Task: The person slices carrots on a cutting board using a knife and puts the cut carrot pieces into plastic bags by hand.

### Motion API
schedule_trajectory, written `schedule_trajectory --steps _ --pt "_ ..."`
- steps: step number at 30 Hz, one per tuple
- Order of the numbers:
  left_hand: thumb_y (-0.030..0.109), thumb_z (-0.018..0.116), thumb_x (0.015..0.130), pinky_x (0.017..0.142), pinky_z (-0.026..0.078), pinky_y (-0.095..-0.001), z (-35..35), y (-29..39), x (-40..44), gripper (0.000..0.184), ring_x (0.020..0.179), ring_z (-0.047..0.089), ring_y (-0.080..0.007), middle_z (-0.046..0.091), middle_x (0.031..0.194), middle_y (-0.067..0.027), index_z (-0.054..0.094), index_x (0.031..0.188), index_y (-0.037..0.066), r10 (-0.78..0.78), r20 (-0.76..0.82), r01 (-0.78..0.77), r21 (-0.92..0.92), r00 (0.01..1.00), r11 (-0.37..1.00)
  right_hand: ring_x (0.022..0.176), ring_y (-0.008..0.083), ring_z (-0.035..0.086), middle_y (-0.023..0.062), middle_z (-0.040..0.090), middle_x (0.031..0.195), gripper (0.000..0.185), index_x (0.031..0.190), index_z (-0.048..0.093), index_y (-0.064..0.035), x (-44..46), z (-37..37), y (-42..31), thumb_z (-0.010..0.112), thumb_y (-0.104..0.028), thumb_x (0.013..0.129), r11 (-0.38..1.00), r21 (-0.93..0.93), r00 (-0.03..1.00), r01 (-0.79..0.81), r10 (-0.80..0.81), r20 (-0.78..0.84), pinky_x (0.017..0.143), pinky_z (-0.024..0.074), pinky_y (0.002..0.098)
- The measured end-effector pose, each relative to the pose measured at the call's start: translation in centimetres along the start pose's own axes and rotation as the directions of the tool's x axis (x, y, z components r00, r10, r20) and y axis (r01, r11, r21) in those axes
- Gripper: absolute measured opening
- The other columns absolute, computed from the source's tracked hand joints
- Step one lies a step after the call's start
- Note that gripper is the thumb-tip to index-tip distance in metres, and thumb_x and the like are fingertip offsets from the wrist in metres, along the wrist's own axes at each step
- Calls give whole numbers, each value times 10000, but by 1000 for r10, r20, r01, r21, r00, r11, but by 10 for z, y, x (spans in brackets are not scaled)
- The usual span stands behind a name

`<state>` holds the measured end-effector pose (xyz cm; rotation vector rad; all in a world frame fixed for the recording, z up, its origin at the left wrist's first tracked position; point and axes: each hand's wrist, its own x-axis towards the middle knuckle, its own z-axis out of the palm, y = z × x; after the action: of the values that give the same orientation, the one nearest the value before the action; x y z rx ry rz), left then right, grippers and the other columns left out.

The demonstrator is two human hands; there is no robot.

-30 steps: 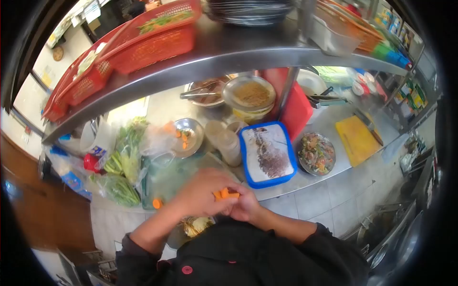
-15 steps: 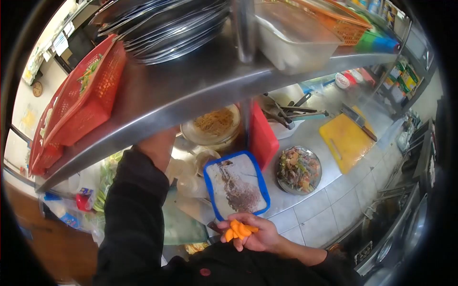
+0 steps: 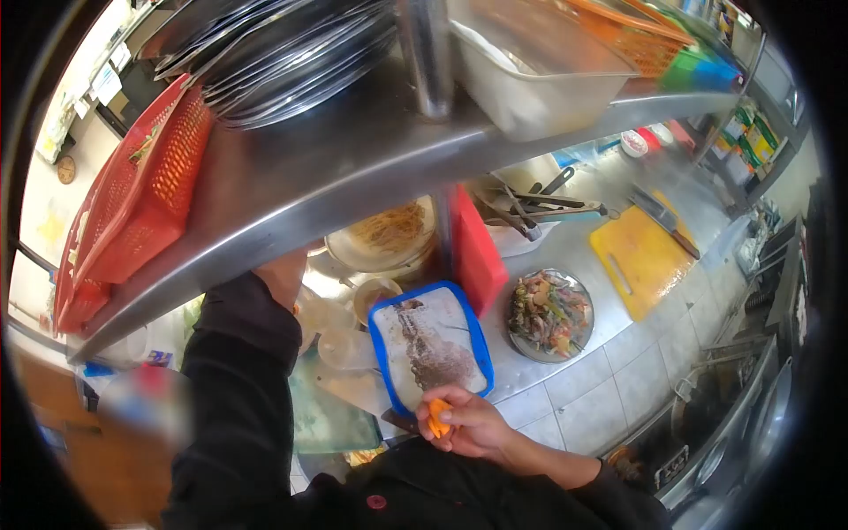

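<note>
My right hand (image 3: 473, 427) is curled around orange carrot slices (image 3: 438, 418), which show between the thumb and fingers. It is just over the near edge of a blue-rimmed white tub (image 3: 485, 353), which holds white powder and dark brown grains. My left hand (image 3: 284, 276) reaches in beneath the steel shelf; only the wrist area shows, and its fingers are hidden. Near it are clear plastic cups (image 3: 343, 350) and a pot (image 3: 415, 258) with noodle-like yellow strands. Right of the tub, a round dish (image 3: 586, 331) holds mixed chopped food.
The steel shelf (image 3: 327, 190) crosses above the counter, carrying stacked metal plates (image 3: 300, 75), red baskets (image 3: 172, 190) and a white bin (image 3: 539, 97). A red board (image 3: 475, 252) stands upright by the post. A knife (image 3: 662, 221) lies on a yellow cutting board (image 3: 640, 278).
The fingers of my right hand have closed over the carrot slices, which lay on a more open palm before. My left hand is still under the shelf. The view has shifted slightly.
</note>
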<state>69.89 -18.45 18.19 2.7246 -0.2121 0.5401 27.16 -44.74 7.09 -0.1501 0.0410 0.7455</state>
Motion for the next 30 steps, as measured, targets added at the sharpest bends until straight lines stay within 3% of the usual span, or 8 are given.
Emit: schedule_trajectory --steps 5,12,13,15,18,23,28,30 --pt "287 604 975 901 480 -303 -43 17 -23 275 992 615 -152 678 1099 -101 661 1083 41 35 -264 -135 -373 964 918 826 265 628 168 645 1039 288 1182 633 -103 4 3 7 646 -20 906 996 -86 1000 22 -24 -16 532 451 272" --pt "282 589 984 917 480 -308 -121 25 -126 280 1007 616 -159 675 1116 -112 653 1102 37 -129 -318 -259 -904 939 342 763 238 623 147 648 1005 335 1190 624 -99 12 12 19 651 24 879 979 -197 997 -58 66 32 524 435 266" --pt "282 589 984 917 480 -308 -128 1 -146 280 1007 616 -159 675 1116 -112 653 1102 37 -142 -330 -263 -896 933 357 760 233 622 146 648 1006 345 1196 621 -95 12 19 25 652 28 876 970 -232 998 -64 62 -16 523 435 267" --pt "200 499 1014 959 491 -351 -136 -60 -208 256 1045 632 -198 679 1128 -122 606 1172 29 -185 -5 -93 -876 983 -474 753 232 622 135 636 987 451 1290 567 -105 19 30 35 661 23 868 948 -295 993 -117 107 -49 526 448 278" --pt "168 438 1019 988 490 -403 -166 -65 -286 273 1087 633 -238 676 1148 -136 594 1186 20 -313 65 -106 -859 948 -501 746 213 619 117 604 1000 726 1482 319 -125 38 57 49 630 62 854 820 -559 991 -125 77 -109 525 465 273" --pt "251 426 1030 958 501 -435 -213 -27 -403 314 1059 642 -266 680 1104 -135 601 1140 15 -655 141 -190 -893 742 -408 732 190 615 114 601 1028 814 1545 208 -157 77 71 89 614 48 869 790 -605 993 -96 33 -114 537 469 274" --pt "329 507 1006 718 538 -416 -183 -70 -536 313 752 642 -256 642 786 -110 614 897 56 -755 245 -133 -906 608 -401 693 195 615 114 624 953 568 1402 443 -57 88 64 157 681 -39 887 725 -642 967 -248 229 -114 519 464 271" --pt "359 573 979 574 483 -392 -175 -71 -564 339 572 556 -227 543 639 -82 563 777 87 -886 316 -113 -921 340 -372 705 202 621 112 629 927 441 1309 529 -71 85 63 177 669 -27 894 707 -633 936 -316 340 -87 524 462 281"
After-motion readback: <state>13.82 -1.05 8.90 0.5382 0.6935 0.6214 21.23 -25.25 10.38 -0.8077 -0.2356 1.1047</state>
